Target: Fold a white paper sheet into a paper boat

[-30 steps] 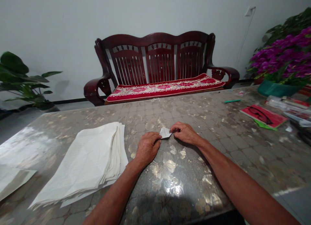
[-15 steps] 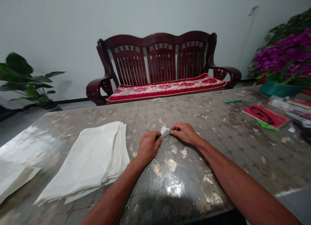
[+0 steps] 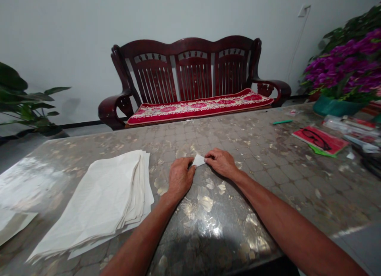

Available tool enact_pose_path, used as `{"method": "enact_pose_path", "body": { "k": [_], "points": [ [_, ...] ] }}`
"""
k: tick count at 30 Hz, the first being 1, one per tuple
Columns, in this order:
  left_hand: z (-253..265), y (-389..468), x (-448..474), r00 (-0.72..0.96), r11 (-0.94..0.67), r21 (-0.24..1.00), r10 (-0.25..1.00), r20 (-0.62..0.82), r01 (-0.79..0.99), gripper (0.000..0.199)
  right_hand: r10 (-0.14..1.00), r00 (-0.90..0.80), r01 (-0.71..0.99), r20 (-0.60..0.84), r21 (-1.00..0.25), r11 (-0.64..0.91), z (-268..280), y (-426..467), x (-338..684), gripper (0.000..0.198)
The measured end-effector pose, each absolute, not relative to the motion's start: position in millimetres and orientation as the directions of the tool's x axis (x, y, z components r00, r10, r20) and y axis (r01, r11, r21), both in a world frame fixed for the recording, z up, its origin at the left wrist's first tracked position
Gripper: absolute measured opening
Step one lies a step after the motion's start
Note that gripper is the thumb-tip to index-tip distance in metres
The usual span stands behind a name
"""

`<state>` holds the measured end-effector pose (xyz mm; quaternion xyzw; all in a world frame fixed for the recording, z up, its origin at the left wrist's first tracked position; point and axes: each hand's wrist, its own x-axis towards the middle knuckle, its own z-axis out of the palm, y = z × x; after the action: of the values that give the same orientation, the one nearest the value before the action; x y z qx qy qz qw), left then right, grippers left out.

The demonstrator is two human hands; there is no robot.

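A small folded piece of white paper [image 3: 199,161], roughly triangular, is held between my two hands just above or on the tabletop; I cannot tell which. My left hand [image 3: 181,174] pinches its left side between thumb and fingers. At its right corner, the thumb and fingertips of my right hand [image 3: 220,161] are closed on it. Both hands partly cover the paper's ends. To the left of my left forearm lies a stack of large white paper sheets [image 3: 98,196] with uneven edges.
The table [image 3: 250,145] has a glossy patterned cover. Another sheet [image 3: 18,226] lies far left. On the right are a green pen [image 3: 282,122], black glasses [image 3: 317,139] on a red booklet [image 3: 336,144], and a green flowerpot [image 3: 336,106]. A wooden bench [image 3: 195,77] stands behind.
The view has shifted slightly to the right. Both hands keep hold of the small paper, which now shows a more pointed top between them.
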<state>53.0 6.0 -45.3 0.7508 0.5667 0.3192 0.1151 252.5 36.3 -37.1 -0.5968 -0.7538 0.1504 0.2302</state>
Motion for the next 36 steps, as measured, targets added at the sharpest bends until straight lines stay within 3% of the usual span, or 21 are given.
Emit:
{"method": "enact_pose_path", "body": {
  "k": [8, 13, 28, 36],
  "points": [
    [-43.2, 3.4, 50.8, 0.155, -0.319, 0.534, 0.931, 0.33, 0.783, 0.026, 0.968, -0.183, 0.826, 0.171, -0.507, 0.245, -35.5, 35.5, 253.1, 0.017],
    [-43.7, 3.7, 49.6, 0.14, -0.302, 0.54, 0.937, 0.321, 0.786, 0.015, 0.966, -0.197, 0.785, 0.168, -0.564, 0.258, -32.3, 34.3, 254.8, 0.016],
    [-46.1, 4.7, 49.6, 0.123, -0.324, 0.569, 0.923, 0.364, 0.756, 0.005, 0.965, -0.203, 0.777, 0.166, -0.573, 0.262, -29.0, 32.3, 254.6, 0.017],
    [-47.9, 5.5, 47.7, 0.111, -0.383, 0.636, 0.899, 0.425, 0.67, 0.014, 0.956, -0.22, 0.664, 0.195, -0.688, 0.293, -35.5, 38.3, 261.7, 0.03]
  ]
}}
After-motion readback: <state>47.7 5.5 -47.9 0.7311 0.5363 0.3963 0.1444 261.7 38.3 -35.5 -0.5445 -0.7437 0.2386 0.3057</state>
